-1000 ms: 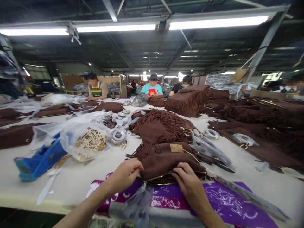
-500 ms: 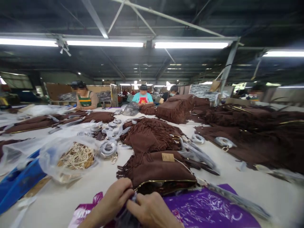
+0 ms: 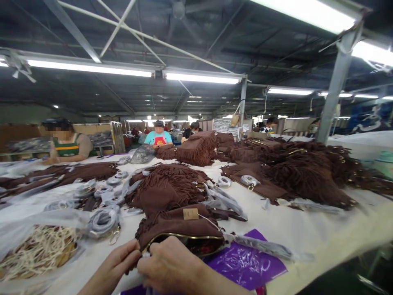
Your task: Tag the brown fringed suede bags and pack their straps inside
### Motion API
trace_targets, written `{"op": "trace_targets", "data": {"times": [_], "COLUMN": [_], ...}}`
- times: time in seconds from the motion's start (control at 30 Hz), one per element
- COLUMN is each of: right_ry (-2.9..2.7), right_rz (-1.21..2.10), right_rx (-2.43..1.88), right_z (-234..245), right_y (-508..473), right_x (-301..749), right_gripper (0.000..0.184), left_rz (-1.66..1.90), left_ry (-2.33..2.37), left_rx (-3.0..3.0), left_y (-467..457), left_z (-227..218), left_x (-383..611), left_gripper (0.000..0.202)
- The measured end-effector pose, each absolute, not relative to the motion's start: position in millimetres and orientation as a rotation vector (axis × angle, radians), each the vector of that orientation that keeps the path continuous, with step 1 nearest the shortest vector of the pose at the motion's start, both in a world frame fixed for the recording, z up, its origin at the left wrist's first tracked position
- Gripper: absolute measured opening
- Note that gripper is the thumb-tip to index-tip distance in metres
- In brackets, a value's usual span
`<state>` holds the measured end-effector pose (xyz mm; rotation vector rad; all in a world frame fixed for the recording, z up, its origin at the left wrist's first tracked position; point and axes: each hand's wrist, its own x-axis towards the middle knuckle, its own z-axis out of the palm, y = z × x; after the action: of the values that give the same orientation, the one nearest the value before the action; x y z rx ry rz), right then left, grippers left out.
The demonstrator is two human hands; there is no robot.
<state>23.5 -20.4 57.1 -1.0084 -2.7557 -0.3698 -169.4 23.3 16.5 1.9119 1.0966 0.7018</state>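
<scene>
Front: left hand point(image 3: 113, 268) and right hand point(image 3: 170, 266) lay together at the open bag's point(image 3: 181, 229) near left corner, on the table point(image 3: 307, 229).
Right of bag: plastic sheet point(image 3: 245, 266).
Far left: sack of cords point(image 3: 39, 250).
Behind bag: heap of fringed bags point(image 3: 166, 186).

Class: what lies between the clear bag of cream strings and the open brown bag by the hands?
Head view: a plastic-wrapped coiled strap with a metal clasp lies between the strings bag and the brown bag.

Matt brown suede bag point(image 3: 181, 229), gold metal zip point(image 3: 184, 236); glossy purple plastic sheet point(image 3: 245, 266)
</scene>
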Motion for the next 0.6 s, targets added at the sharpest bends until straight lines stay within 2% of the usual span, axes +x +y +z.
{"op": "trace_targets", "data": {"times": [0.07, 0.23, 0.4, 0.5, 0.6], "right_ry": [-2.669, -2.645, -2.564, -2.457, -2.316], "right_rz": [-0.275, -0.022, -0.006, 0.007, 0.112], "right_rx": [-1.053, -1.272, -1.611, -1.784, -1.827], "right_z": [54.2, 49.6, 43.8, 31.5, 13.0], "right_y": [-14.3, -11.1, -22.8, -34.3, -45.7], "right_x": [23.3, 40.2, 117.8, 168.0, 198.0], "right_gripper": [0.023, 0.019, 0.004, 0.009, 0.015], "left_rz": [0.713, 0.746, 0.828, 0.791, 0.883], "left_ry": [1.116, 1.210, 1.451, 1.501, 1.475], "left_rx": [1.920, 2.072, 2.188, 2.276, 2.542], "left_y": [24.2, 23.0, 38.5, 40.1, 23.4], "left_z": [15.7, 16.6, 9.6, 3.8, -0.6], "left_x": [-168.4, -173.4, -210.7, -221.3, -196.4], "left_gripper": [0.063, 0.059, 0.055, 0.046, 0.027]}}
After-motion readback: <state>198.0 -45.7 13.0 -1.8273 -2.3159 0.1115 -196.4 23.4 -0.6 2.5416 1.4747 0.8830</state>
